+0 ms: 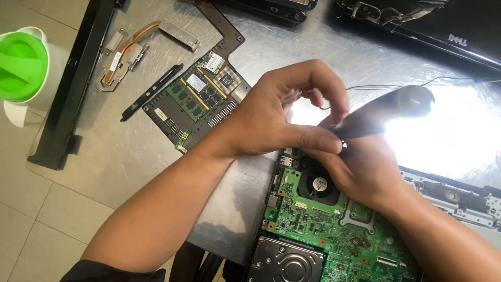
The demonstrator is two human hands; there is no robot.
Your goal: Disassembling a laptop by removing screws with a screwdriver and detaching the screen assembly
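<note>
A green laptop motherboard [334, 230] lies on a metal table, with a black round fan [317, 184] near its top and a hard drive [286, 263] at its lower left. My right hand [365, 172] rests over the board beside the fan and grips a dark-handled tool [383, 110] that points up to the right. My left hand [282, 112] reaches across from the left, thumb and fingers pinched on the tool's lower end just above the fan. Thin wires [396, 86] trail behind the hands.
On the metal table [125, 151] lie a black panel with memory modules and chips [201, 102], a copper heat pipe [125, 52], a black strip [151, 91] and a long black bezel [70, 89]. A green-lidded white jug [23, 68] stands far left. Laptop casings [417, 21] lie at the back.
</note>
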